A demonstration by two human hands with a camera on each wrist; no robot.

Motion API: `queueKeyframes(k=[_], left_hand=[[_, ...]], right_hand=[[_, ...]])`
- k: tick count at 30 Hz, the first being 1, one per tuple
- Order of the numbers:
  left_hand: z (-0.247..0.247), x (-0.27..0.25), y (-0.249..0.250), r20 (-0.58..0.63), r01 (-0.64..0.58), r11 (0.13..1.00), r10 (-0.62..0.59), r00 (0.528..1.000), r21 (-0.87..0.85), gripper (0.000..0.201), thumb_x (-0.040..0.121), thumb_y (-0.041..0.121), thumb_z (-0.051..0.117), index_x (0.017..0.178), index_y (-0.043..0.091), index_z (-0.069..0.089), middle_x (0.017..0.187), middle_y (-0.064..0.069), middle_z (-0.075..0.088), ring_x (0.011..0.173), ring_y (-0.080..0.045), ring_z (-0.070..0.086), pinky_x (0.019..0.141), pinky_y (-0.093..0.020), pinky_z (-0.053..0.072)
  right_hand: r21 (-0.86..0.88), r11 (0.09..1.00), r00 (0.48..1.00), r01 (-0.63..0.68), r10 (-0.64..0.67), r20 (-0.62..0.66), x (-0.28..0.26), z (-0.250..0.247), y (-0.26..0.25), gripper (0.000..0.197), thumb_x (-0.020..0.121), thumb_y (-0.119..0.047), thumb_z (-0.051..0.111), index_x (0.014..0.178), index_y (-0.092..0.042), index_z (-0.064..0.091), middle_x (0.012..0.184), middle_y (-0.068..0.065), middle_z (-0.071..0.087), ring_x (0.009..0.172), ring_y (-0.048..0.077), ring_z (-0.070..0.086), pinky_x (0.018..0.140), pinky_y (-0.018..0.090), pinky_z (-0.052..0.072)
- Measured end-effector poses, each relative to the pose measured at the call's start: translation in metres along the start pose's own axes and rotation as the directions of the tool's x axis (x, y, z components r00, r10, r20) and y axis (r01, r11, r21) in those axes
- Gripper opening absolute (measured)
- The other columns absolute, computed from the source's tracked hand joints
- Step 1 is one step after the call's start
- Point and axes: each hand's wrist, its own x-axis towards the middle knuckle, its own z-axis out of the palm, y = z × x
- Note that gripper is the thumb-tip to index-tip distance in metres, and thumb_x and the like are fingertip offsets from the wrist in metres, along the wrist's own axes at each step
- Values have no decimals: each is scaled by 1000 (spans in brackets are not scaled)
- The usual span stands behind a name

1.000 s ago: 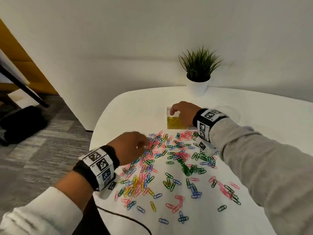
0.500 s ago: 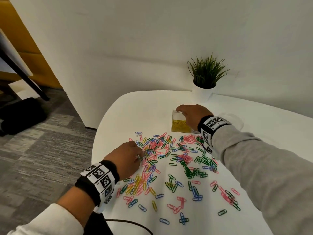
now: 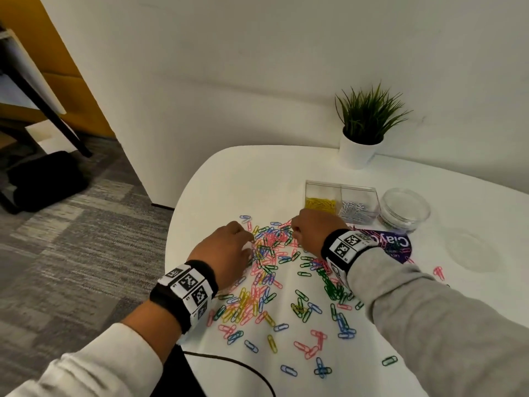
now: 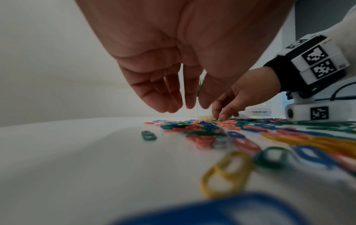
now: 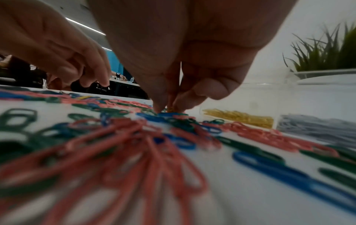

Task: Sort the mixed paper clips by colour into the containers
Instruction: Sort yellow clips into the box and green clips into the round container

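Your right hand [image 5: 169,105] pinches a yellow clip [image 5: 170,109] in the clips [image 3: 272,270] near the worktop's [image 3: 229,184] back edge, beside the box [image 3: 340,204]; your left hand [image 3: 229,250] hangs loose, holding nothing. Clips tangle, so another colour could hook on and ride into the yellow side.

White wall [image 3: 257,67], grey carpet floor [image 3: 71,239], potted plant [image 3: 363,124]
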Motion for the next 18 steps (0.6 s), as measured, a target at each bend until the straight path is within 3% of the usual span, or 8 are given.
queueKeyframes(k=[4,7,9,13,16,18], left_hand=[[-6,28,0,-61,24,1000,-23,998,16,28,101,28,44,119,23,66,114,0,57,104,-24,58,84,-36,50],[-10,54,1,22,89,995,-90,996,49,31,101,38,44,120,24,64,115,0,56,107,-23,56,88,-36,48],[-10,63,2,96,111,990,-119,988,83,31,99,41,48,120,26,65,117,1,54,109,-23,55,89,-35,47],[-5,65,0,136,125,984,-142,980,127,23,96,34,49,106,28,69,110,2,52,102,-23,56,84,-35,49],[-2,66,-2,137,123,987,-137,981,104,18,96,29,50,103,26,66,110,1,52,100,-22,56,80,-32,46],[0,66,-3,138,120,988,-133,982,99,17,96,27,49,103,23,64,110,0,51,98,-23,57,79,-32,46]], right_hand=[[79,996,998,-48,44,47,-1,1,2,12,94,-14,48,93,-21,57,96,1,56,84,23,56,65,30,42],[147,987,998,-66,63,31,-7,2,5,23,98,-20,44,117,-22,56,111,0,57,95,24,57,79,36,49],[166,985,996,-54,64,-59,-12,-3,9,27,99,-23,44,122,-22,57,114,0,55,101,23,57,85,38,49],[213,974,945,-79,141,-295,-14,-24,25,22,97,-25,43,106,-24,63,100,-2,56,91,19,56,79,36,49],[179,971,917,-158,212,-339,-11,-37,42,28,96,-23,49,119,-22,65,111,5,62,103,27,56,88,40,47],[74,986,925,-151,168,-340,-7,-38,38,32,94,-21,52,123,-22,65,119,6,60,107,28,53,90,42,47]])
